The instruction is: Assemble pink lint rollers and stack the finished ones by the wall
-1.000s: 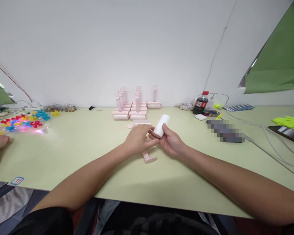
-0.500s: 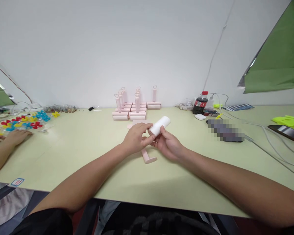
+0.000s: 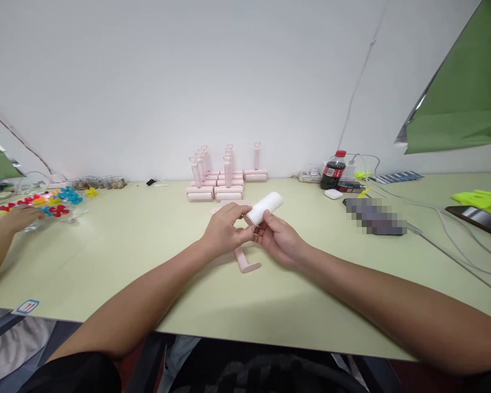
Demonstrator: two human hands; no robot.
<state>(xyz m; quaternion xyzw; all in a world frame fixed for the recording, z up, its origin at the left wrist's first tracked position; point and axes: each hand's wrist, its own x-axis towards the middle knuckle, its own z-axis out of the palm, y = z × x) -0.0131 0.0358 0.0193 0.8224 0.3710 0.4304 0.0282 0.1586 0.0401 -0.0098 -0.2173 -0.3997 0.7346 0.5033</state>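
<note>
A white roll is held tilted above the table between both hands. My left hand pinches its lower left end with thumb and fingers. From the right, my right hand grips the roll's underside, its thumb on the near side. Below the hands a pink part with a flat oval end lies on the table, partly hidden by my left hand. Behind the roll, another flat pink piece shows in part.
Pink rollers with upright handles stand by the wall. A cola bottle, a blurred dark object, cables and a phone lie right. At left, another person's hand touches colourful pieces.
The other person's hand at left has moved up onto the colourful pieces. My hands and the white roll have barely moved; the whole view has shifted slightly.
</note>
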